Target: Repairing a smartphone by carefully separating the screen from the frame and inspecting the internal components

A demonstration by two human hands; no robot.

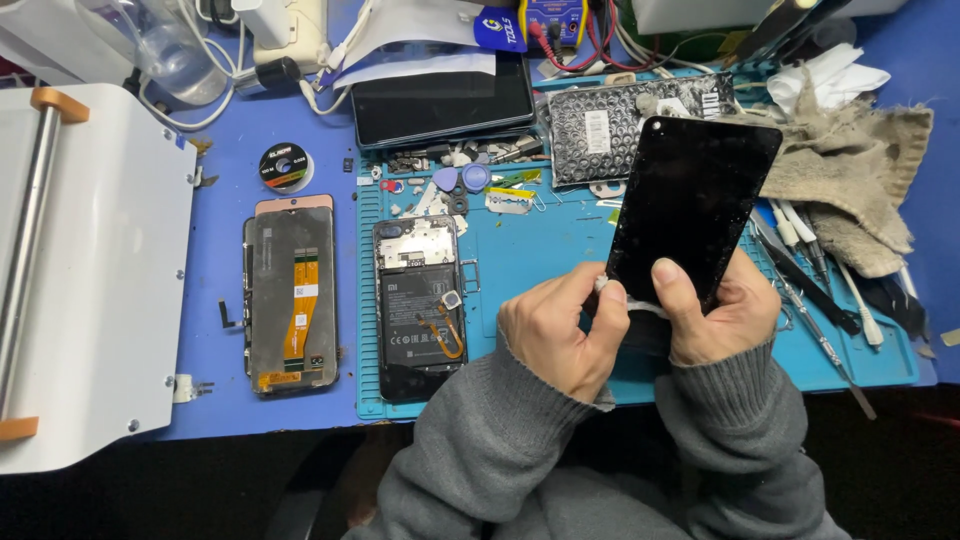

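At my far left sits a white machine (90,270) with a steel roller, on a blue bench (220,180). Next to it lie a small wire spool (286,166) and a screen panel (290,295) face down, its orange flex showing. On the teal mat (540,240) an opened phone (419,305) lies with its back off, a dark tablet (442,97) above it and loose picks and screws between. My left hand (560,330) pinches a white wipe (612,292) against the lower edge of the black glass (695,205). My right hand (722,312) is closed around the bottom of the glass, thumb on its face, holding it tilted above the mat. Beyond lie a grey rag (860,170), tweezers (815,320) and swabs (860,300).
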